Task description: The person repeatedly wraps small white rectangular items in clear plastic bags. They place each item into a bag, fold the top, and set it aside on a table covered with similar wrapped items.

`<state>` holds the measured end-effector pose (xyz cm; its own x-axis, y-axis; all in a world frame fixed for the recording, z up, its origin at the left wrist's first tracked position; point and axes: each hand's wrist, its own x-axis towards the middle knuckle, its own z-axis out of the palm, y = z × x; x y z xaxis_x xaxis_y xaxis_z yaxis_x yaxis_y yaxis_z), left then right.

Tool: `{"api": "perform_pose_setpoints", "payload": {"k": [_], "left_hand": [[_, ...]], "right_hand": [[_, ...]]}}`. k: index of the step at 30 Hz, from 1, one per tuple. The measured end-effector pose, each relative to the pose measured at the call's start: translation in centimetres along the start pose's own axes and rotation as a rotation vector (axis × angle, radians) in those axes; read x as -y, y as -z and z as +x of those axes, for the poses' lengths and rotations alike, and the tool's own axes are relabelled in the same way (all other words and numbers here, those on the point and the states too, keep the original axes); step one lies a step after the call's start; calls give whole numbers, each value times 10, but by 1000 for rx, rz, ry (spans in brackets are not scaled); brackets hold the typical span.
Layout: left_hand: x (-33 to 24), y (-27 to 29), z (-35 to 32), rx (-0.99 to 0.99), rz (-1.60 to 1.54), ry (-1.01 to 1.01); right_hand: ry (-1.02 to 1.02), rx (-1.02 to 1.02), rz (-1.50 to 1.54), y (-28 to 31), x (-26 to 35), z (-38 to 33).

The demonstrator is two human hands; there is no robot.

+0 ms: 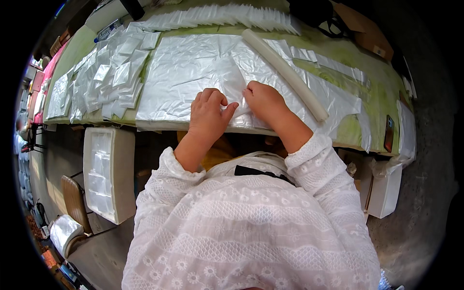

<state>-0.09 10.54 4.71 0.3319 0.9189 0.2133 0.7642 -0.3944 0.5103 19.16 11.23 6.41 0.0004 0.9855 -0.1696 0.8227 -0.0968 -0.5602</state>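
Taking the two hands as the centre of the dial, the clear plastic film (231,75) lies just toward twelve on the crinkled plastic sheeting (176,63), at the table's near edge. The right hand (263,101) seems to pinch its rim between thumb and forefinger; the left hand (210,111) is loosely curled, thumb apart, and whether it holds anything I cannot tell. Film this thin could stretch, tear or cling to the sheeting if pulled unevenly, and a tug might ruck the sheeting. The off-white tube (285,75) at two o'clock hems in the right hand and, being round, could roll if nudged. Loose packets (121,72) between nine and ten could slide if brushed. A fanned row of bags (222,17) stands at twelve, a cardboard box (367,34) at two, a phone (389,133) between three and four.
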Motion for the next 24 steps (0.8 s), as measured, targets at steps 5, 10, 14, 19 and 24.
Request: {"api": "perform_pose_setpoints", "payload": {"k": [5,10,14,19,24], "left_hand": [[-4,-13,-3,118,130,-298],[-3,-18,4,190,271,-222],[-15,-6,-9,261,232,-280],[-18,3,-50,350,138,-459],[-15,-5,-46,240,-8,-458]], "right_hand": [[-31,40,-22,0,0,8],[-24,-31,221,1,-3,-16],[16,32,454,1,-14,-55],[67,179,607,3,-38,-123],[590,-258,170,4,-52,-112]]}}
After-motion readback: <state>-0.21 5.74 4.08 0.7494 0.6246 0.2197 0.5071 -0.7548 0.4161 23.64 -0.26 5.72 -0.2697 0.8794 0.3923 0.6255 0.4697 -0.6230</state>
